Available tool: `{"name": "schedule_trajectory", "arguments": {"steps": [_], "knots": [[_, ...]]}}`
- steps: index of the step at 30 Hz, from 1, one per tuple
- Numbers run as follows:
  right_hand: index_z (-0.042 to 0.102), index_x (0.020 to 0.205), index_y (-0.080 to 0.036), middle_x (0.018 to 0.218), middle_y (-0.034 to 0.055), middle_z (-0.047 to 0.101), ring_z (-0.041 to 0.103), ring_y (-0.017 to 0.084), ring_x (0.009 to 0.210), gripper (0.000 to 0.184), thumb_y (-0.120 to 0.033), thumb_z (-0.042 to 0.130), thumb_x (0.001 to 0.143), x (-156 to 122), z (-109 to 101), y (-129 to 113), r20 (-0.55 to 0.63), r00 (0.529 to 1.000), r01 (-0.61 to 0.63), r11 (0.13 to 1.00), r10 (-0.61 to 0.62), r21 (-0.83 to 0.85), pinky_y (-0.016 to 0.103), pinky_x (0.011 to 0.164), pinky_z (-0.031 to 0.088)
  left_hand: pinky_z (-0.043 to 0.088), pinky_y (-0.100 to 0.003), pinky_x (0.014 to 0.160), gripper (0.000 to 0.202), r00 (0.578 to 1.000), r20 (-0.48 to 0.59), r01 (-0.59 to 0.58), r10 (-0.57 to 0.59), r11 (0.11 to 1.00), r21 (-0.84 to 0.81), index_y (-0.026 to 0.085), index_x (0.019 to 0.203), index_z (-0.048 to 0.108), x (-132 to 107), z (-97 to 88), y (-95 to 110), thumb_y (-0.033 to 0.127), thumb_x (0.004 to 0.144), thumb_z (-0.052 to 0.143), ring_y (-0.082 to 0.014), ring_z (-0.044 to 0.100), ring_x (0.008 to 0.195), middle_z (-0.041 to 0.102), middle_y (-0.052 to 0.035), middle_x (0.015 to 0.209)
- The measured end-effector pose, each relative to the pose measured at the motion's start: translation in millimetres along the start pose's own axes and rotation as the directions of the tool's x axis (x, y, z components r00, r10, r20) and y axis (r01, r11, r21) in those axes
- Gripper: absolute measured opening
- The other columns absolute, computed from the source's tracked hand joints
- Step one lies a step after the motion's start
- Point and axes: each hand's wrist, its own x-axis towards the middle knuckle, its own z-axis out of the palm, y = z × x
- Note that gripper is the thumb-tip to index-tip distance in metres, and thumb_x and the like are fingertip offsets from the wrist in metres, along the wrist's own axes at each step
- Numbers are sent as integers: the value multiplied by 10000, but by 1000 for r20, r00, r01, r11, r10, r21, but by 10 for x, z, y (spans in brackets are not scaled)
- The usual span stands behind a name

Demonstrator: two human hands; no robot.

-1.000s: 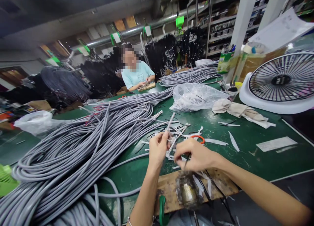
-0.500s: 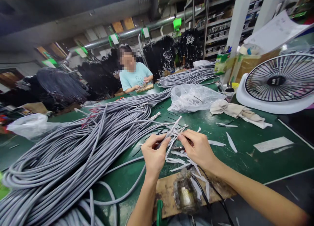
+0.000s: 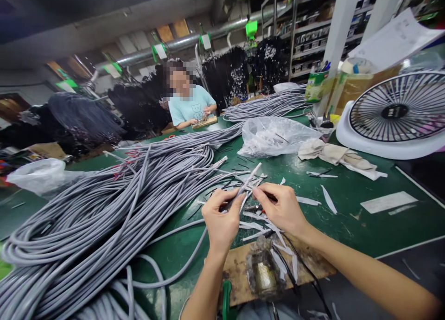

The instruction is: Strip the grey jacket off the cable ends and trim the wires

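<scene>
My left hand (image 3: 222, 220) is closed around a grey cable (image 3: 247, 180), thumb on top, with the cable's pale end pointing up and away from me. Beside that end, my right hand (image 3: 283, 208) makes a pinch of thumb and forefinger. What lies between those fingertips is too small to make out. Loose white strips (image 3: 255, 226) and short dark pieces are scattered under and beyond both hands. From my left hand the cable runs back to the left, towards a large bundle of grey cables (image 3: 104, 208).
Nearest me is a wooden board (image 3: 236, 269) bearing a grimy glass-like block (image 3: 262, 271) and black cords. Beyond my hands lies a clear plastic bag (image 3: 278, 137) of scraps. A white fan (image 3: 392, 111) and a crumpled cloth (image 3: 340, 157) are at right. Another person (image 3: 193, 104) sits across the table.
Both hands keep nearly the same grip and place, with the cable end shifted slightly to the right. The whole view has moved a little.
</scene>
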Motion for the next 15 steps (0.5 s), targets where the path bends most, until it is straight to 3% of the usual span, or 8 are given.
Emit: {"name": "schedule_trajectory", "arguments": {"steps": [5, 8, 12, 15], "knots": [[553, 583, -144, 489, -24, 447, 382, 77, 463, 375, -357, 409, 857, 30, -13, 19, 52, 996, -74, 996, 71, 48, 206, 450, 275, 375, -221, 516, 96, 995, -8, -96, 97, 989, 114, 194, 792, 689, -48, 13, 15, 205, 719, 627, -109, 501, 560, 606, -9, 650], [545, 567, -151, 486, -23, 457, 390, 79, 454, 375, -336, 408, 863, 9, -9, 11, 8, 999, -53, 998, 52, 30, 208, 449, 294, 373, -224, 534, 108, 982, 38, -190, 186, 960, 208, 206, 800, 686, -80, 37, 12, 187, 729, 607, -102, 480, 532, 578, -3, 626], [599, 680, -154, 622, 25, 585, 500, 115, 559, 235, -228, 450, 845, -83, 28, -1, -123, 967, 198, 964, -221, -176, 230, 562, 372, 354, -213, 503, 104, 975, 90, -222, 204, 925, 307, 181, 748, 667, -85, 64, 24, 177, 753, 563, -95, 460, 498, 517, 6, 573], [619, 781, -146, 724, 56, 635, 559, 142, 657, 156, -177, 473, 827, -119, 64, 5, -127, 921, 335, 914, -369, -230, 242, 656, 402, 352, -208, 495, 108, 984, 85, -174, 156, 935, 309, 168, 699, 650, -62, 59, 40, 173, 754, 557, -96, 470, 503, 537, -1, 585]]}}
